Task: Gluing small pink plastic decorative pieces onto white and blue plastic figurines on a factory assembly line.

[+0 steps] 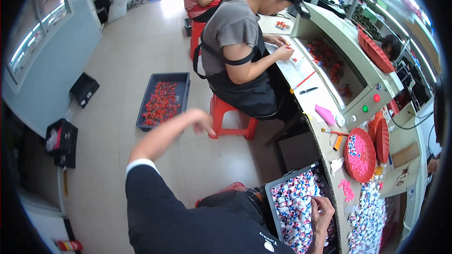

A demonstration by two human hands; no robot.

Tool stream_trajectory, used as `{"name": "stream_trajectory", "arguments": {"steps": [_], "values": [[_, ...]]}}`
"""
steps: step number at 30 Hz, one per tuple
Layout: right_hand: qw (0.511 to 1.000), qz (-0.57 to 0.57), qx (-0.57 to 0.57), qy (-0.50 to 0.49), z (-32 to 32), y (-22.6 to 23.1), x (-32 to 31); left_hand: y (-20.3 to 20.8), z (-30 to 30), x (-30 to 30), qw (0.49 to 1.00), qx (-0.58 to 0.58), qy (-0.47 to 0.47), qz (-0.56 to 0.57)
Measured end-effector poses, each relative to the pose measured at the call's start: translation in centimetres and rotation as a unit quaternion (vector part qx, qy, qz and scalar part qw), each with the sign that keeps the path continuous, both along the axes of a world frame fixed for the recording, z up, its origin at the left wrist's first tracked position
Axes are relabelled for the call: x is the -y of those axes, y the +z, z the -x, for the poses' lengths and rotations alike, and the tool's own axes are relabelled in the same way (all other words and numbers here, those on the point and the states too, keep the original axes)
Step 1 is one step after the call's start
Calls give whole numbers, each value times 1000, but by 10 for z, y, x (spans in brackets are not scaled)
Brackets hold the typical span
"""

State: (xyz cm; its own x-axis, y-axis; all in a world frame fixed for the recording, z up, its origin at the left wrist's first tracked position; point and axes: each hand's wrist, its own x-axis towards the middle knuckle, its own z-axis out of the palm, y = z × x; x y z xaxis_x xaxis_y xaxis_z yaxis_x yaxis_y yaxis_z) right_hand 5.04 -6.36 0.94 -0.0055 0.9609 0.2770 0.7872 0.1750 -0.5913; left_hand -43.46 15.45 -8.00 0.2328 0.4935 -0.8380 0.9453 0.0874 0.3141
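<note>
My left hand (201, 120) is stretched out to the left over the floor, between a grey bin and a red stool (234, 121). Motion blurs its fingers, so their state is unclear, and I make out nothing in it. My right hand (322, 212) is over the right side of a grey tray (269, 197) heaped with small white, blue and pink plastic pieces (293, 202). Its fingers curl in with the tips close together. Whatever they may hold is too small to make out.
Along the right runs a workbench (325, 143) bearing a red basket (374, 160) of pink and blue bits, a brush (334, 132) and loose white-blue pieces (367, 218). A seated co-worker (240, 42) is ahead. A grey bin (187, 89) of red pieces stands on the floor.
</note>
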Motion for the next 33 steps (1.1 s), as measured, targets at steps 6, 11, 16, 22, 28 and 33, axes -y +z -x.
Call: {"name": "stream_trajectory", "arguments": {"steps": [6, 11, 16, 22, 28, 33], "values": [[996, -4, -6, -85, -19, -14, 45, 34, -178, 45, 849, 308, -233, -361], [984, -38, -20, -173, -38, -15, 70, 85, -298, 49, 804, 446, -254, -301], [949, -96, -81, -289, -59, -5, 97, 100, -369, 50, 799, 446, -285, -287], [904, -98, -120, -398, -91, -16, 130, 74, -448, 43, 788, 440, -178, -392], [893, -106, -130, -417, -125, -15, 108, 56, -487, 62, 764, 434, -205, -431], [902, -80, -158, -394, -139, -19, 71, 45, -491, 64, 784, 405, -208, -423]]}}
